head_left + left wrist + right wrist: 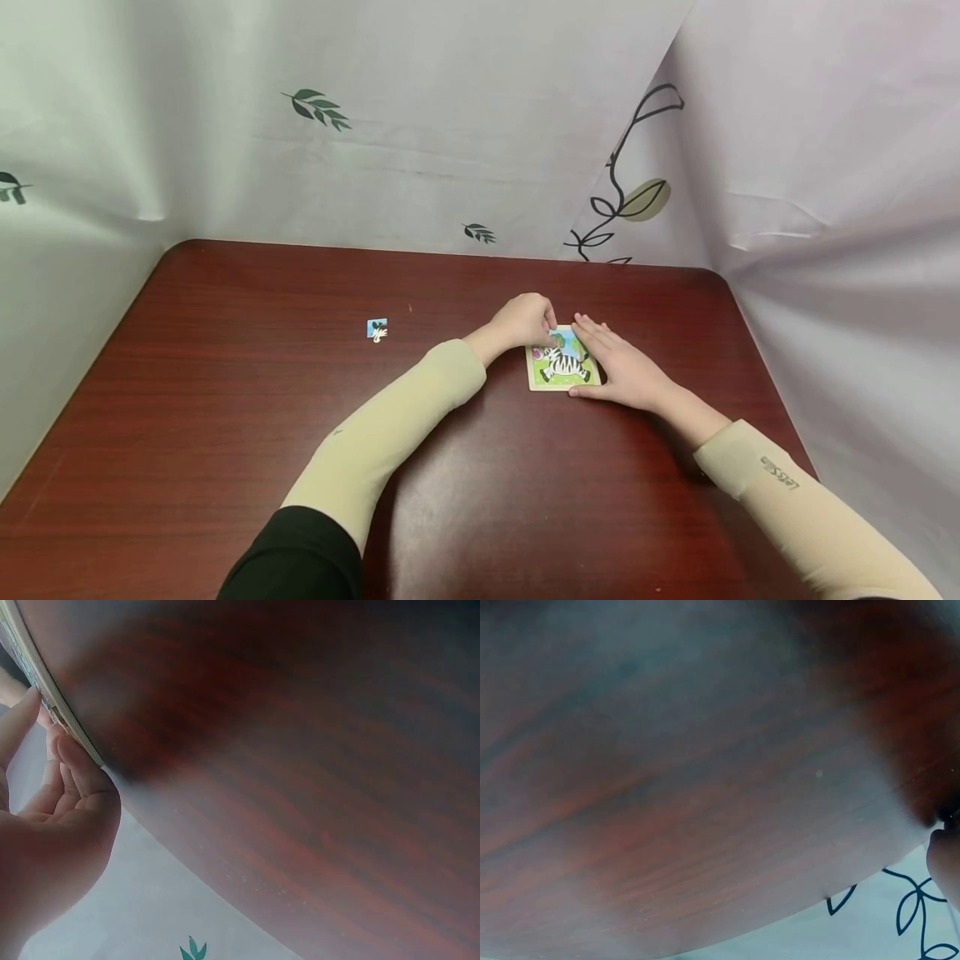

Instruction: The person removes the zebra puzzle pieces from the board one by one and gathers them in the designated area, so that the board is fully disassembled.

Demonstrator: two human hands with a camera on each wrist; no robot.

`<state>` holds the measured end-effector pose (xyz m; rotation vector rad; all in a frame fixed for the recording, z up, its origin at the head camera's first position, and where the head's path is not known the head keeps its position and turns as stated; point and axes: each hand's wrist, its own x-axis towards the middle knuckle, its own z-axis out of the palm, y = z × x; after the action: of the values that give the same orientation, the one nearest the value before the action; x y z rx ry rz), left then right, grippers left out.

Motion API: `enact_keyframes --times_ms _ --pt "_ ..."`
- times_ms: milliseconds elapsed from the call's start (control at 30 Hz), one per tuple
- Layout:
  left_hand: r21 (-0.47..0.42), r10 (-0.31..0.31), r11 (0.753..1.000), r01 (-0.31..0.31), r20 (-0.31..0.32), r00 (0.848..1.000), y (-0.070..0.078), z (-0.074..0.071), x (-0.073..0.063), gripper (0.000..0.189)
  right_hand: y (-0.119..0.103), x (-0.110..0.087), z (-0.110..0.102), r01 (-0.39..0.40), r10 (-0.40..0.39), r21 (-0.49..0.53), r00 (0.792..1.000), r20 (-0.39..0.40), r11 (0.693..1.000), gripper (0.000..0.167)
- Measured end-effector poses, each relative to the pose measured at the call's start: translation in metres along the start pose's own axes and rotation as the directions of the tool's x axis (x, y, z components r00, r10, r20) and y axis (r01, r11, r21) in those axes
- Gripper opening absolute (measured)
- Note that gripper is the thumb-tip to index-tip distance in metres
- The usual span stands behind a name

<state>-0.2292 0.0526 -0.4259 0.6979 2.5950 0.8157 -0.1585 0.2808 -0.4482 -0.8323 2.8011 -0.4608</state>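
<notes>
A small square puzzle board (566, 382) with a zebra picture and a pale rim lies on the table. My left hand (522, 319) grips its upper left corner with bent fingers, hiding that part of the picture. In the left wrist view, the thumb of my left hand (67, 817) is at the picture side, and the other fingers are by the board's edge (64, 712). My right hand (626, 367) rests along the board's right side, fingers stretched out, thumb at the lower edge. A loose puzzle piece (377, 330) showing a zebra's head lies to the left.
The dark red wooden table (225, 400) has rounded back corners. A white curtain (420, 125) with leaf prints hangs behind it and along both sides. Only a fingertip of the right hand (946, 859) appears at the edge of the right wrist view.
</notes>
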Motion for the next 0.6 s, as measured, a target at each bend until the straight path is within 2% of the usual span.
enact_keyframes --times_ms 367,600 --pt "-0.010 0.032 0.999 -0.032 0.021 0.999 -0.0048 0.0029 0.0059 0.023 0.0030 -0.0003 0.0026 0.007 -0.007 -0.010 1.000 -0.005 1.000 0.114" --pt "-0.011 0.036 0.999 -0.035 0.039 0.999 -0.0050 -0.0001 0.0055 0.024 0.0028 0.0009 0.0020 0.006 -0.006 -0.012 1.000 0.001 1.000 0.114"
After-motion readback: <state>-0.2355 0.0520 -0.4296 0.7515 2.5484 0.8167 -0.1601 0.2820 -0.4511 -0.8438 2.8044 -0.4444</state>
